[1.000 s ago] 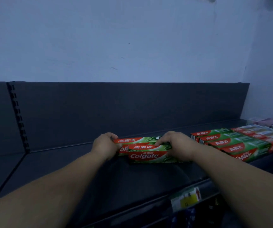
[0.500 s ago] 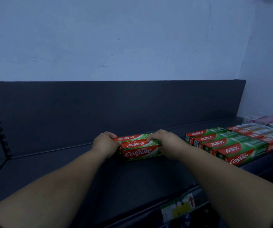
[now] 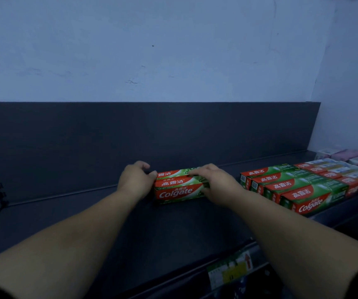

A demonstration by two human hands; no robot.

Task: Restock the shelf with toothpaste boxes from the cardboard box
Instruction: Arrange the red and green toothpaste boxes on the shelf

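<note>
On the shelf [image 3: 87, 223], midway along near its back panel [image 3: 173, 130], we hold two Colgate boxes [image 3: 177, 189]. Left hand [image 3: 136, 182] grips their end, right hand [image 3: 217, 184] curls over top. Best slide them right, flush against the stocked row [image 3: 292, 190], labels forward.

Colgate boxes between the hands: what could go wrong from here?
1. The left hand and right hand squeeze the boxes from either end; one could slip askew on release.
2. They sit apart from the row at right, so sliding them over might knock that row crooked.

Two toothpaste boxes [image 3: 179, 187] on the shelf [image 3: 87, 223], left of the stocked row [image 3: 292, 186]
</note>
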